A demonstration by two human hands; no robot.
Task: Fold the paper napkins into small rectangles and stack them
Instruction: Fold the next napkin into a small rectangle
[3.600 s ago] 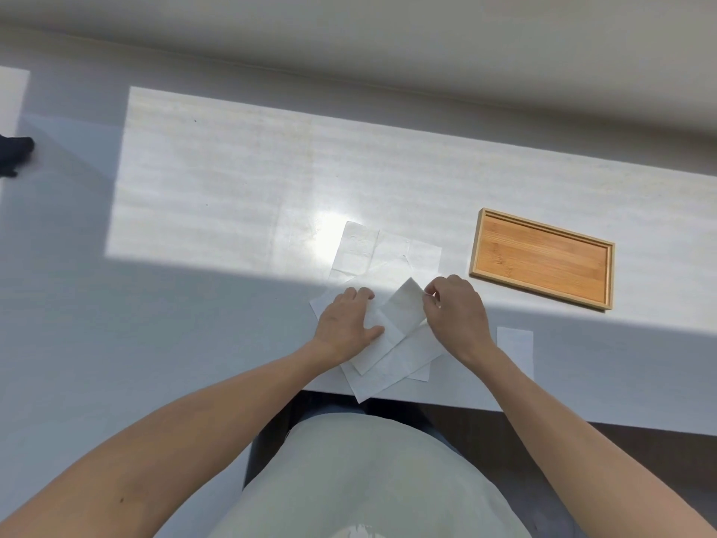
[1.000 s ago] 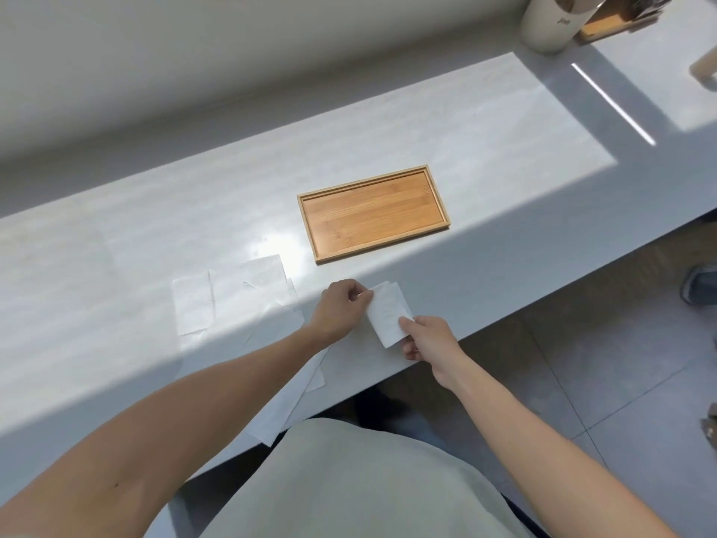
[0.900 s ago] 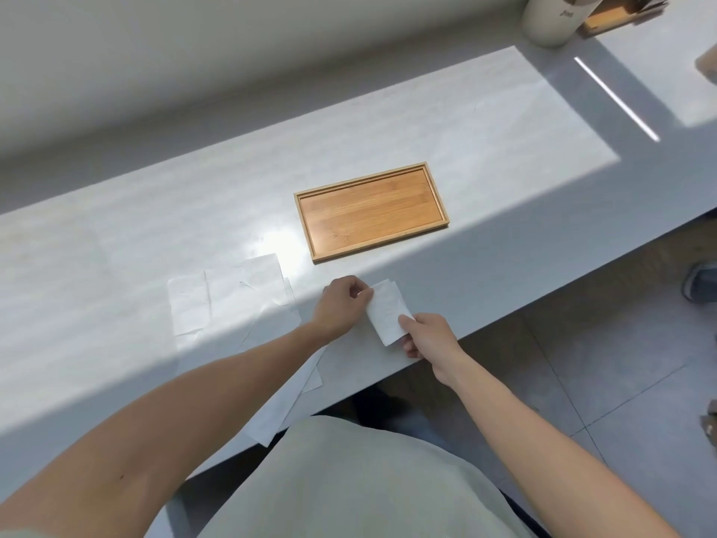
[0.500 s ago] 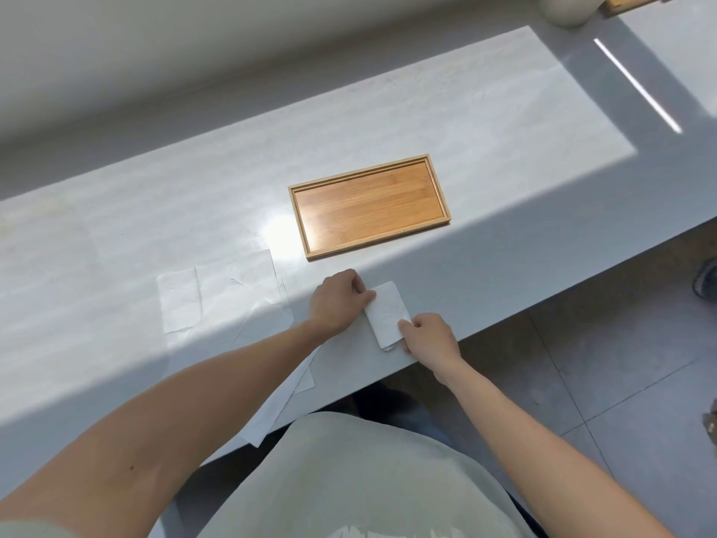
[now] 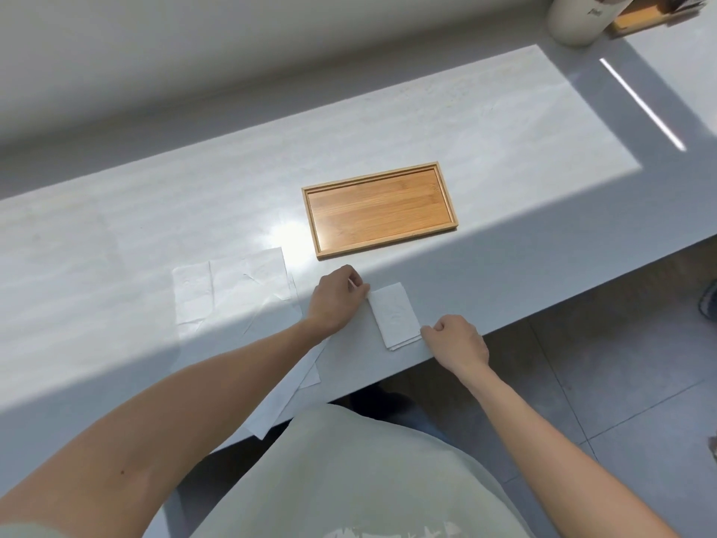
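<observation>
A small white folded napkin (image 5: 394, 314) lies flat on the grey counter (image 5: 504, 157) near its front edge, with the edges of more folded layers showing under its near end. My left hand (image 5: 336, 300) has curled fingers pinching the napkin's far left corner. At the near right corner, the curled fingertips of my right hand (image 5: 457, 343) touch the napkin. Unfolded napkins (image 5: 232, 291) lie spread to the left. More sheets (image 5: 287, 394) run under my left forearm and hang over the counter edge.
A shallow bamboo tray (image 5: 378, 209) with nothing in it sits just beyond the hands. A white cylinder container (image 5: 578, 17) and a wooden item (image 5: 636, 19) stand at the far right. The counter's front edge runs right below the folded napkin; tiled floor lies beyond.
The folded napkin, held slightly raised between both hands before, now lies flat on the counter. My right hand has slid from its near edge to the near right corner.
</observation>
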